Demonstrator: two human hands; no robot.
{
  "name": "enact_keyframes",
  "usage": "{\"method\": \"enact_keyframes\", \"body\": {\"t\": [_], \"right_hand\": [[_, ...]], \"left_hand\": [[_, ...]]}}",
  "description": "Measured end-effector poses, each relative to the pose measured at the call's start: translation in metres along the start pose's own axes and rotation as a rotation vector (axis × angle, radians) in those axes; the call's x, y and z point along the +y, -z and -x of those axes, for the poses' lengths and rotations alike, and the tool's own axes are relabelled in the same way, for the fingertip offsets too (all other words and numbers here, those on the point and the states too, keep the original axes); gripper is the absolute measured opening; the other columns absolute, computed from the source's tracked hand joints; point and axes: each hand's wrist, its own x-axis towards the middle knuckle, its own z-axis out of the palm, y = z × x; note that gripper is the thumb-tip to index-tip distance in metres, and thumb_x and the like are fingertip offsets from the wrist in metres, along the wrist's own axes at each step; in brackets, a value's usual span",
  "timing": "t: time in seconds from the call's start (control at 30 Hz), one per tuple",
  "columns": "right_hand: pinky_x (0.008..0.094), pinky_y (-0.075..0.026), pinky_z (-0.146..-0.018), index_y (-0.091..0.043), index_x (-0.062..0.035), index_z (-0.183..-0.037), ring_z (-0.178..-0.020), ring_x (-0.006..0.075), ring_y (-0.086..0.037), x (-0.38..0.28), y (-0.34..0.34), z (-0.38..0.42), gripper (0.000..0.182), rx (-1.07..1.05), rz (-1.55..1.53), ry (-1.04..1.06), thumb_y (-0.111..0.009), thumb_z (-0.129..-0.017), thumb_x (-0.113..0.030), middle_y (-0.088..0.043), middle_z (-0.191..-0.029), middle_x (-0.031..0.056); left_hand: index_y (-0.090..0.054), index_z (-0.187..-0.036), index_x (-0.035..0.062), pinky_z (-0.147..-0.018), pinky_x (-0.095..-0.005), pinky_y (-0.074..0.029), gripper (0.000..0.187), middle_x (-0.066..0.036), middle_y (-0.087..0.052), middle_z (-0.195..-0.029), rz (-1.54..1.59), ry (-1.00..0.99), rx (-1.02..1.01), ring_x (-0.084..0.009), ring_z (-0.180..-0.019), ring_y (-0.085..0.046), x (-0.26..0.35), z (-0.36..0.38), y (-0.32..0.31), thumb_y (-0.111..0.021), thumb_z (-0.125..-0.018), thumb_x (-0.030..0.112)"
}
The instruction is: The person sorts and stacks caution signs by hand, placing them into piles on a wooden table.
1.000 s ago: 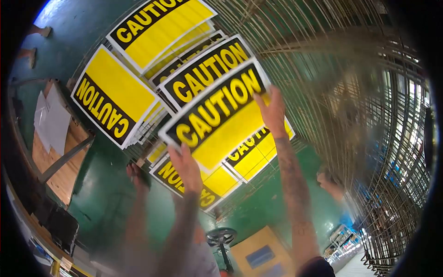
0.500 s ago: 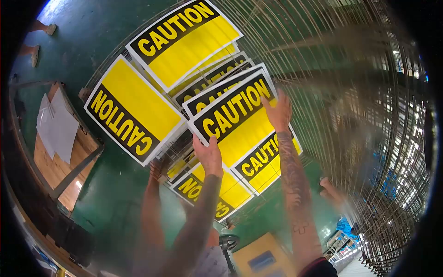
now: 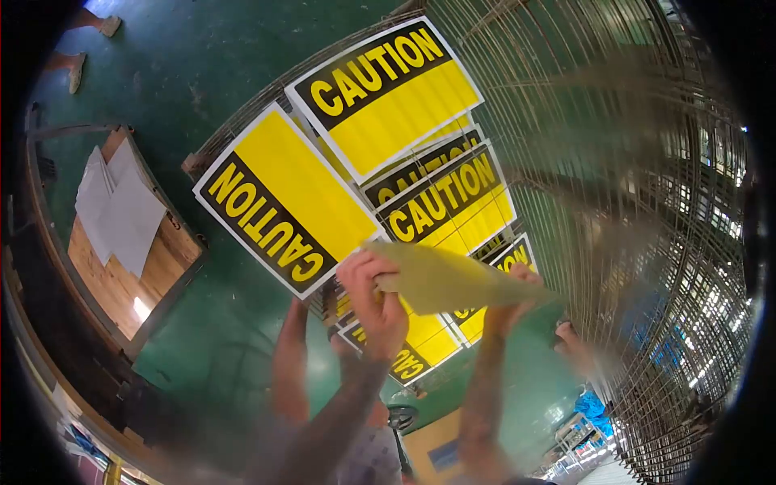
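Note:
A yellow and black caution sign (image 3: 453, 279) is raised and tilted steeply between my two hands, blurred by motion, its lettering out of sight. My left hand (image 3: 376, 295) has its fingers curled over the sign's left end. At the other end, my right hand (image 3: 516, 303) grips it, partly hidden behind the sheet. Just beyond lies another caution sign (image 3: 449, 202) on a wire rack shelf. A large caution sign (image 3: 384, 97) rests farther back, and one turned sideways (image 3: 291, 202) lies to the left. Lower signs (image 3: 432, 339) show beneath my hands.
Raised wire rack shelves (image 3: 647, 202) fill the right side. Another person's arm (image 3: 291, 356) reaches in at lower left, and a blurred hand (image 3: 572, 343) shows at right. White sheets (image 3: 117, 210) lie on a wooden board (image 3: 105, 283). Someone's feet (image 3: 77, 71) are at upper left.
The sign in my hands has come up off the signs beneath and tipped from face-up to steeply tilted, uncovering the caution sign behind it. The view has shifted, moving the rack rightward.

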Motion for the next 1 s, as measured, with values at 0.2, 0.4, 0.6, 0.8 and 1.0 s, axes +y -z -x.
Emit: {"method": "enact_keyframes", "body": {"t": [0.2, 0.4, 0.6, 0.8, 1.0], "right_hand": [[0.0412, -0.052, -0.098, -0.054, -0.0028, -0.115, -0.104, 0.0234, -0.062, 0.042, -0.002, 0.021, 0.021, 0.088, -0.357, 0.019, -0.068, -0.103, -0.013, -0.060, -0.105, 0.0112], [0.0422, -0.046, -0.110, -0.043, -0.0012, -0.151, -0.124, 0.0274, -0.059, 0.024, -0.017, 0.022, 0.063, 0.087, -0.432, -0.118, -0.072, -0.101, -0.025, -0.060, -0.138, 0.0165], [0.0429, -0.041, -0.116, -0.041, -0.0005, -0.155, -0.132, 0.0289, -0.056, 0.046, -0.010, 0.016, 0.064, 0.002, -0.302, -0.053, -0.068, -0.104, -0.029, -0.060, -0.140, 0.0185], [0.0395, -0.051, -0.101, -0.053, 0.0068, -0.135, -0.114, 0.0264, -0.065, -0.002, -0.044, -0.044, 0.040, -0.129, -0.011, 0.095, -0.065, -0.097, 0.002, -0.066, -0.127, 0.0159], [0.0479, -0.052, -0.092, -0.056, 0.0044, -0.131, -0.109, 0.0416, -0.068, -0.104, -0.222, -0.139, 0.075, -0.398, 0.421, 0.426, -0.089, -0.085, -0.045, -0.069, -0.119, 0.0241]], "left_hand": [[-0.067, -0.117, 0.0057, -0.109, -0.0399, -0.040, 0.043, -0.014, -0.059, -0.122, 0.009, -0.325, -0.292, -0.0339, -0.120, -0.051, -0.015, -0.074, -0.034, -0.061, -0.078, -0.011], [-0.064, -0.139, 0.0082, -0.109, -0.0416, -0.040, 0.065, -0.011, -0.064, -0.131, 0.002, -0.287, -0.397, -0.0326, -0.121, -0.052, -0.038, -0.089, -0.039, -0.056, -0.078, -0.013], [-0.061, -0.139, 0.0055, -0.111, -0.0424, -0.037, 0.059, -0.012, -0.065, -0.127, -0.037, -0.258, -0.354, -0.0330, -0.118, -0.053, -0.040, -0.080, -0.044, -0.058, -0.082, -0.010], [-0.059, -0.131, 0.0004, -0.104, -0.0431, -0.045, 0.034, -0.018, -0.062, -0.120, -0.099, -0.100, -0.158, -0.0366, -0.115, -0.059, -0.053, -0.094, -0.015, -0.065, -0.099, 0.002], [-0.052, -0.128, 0.0021, -0.096, -0.0337, -0.045, 0.021, -0.007, -0.060, -0.109, 0.167, 0.356, -0.003, -0.0167, -0.101, -0.054, -0.068, -0.151, 0.012, -0.052, -0.110, 0.014]]}}
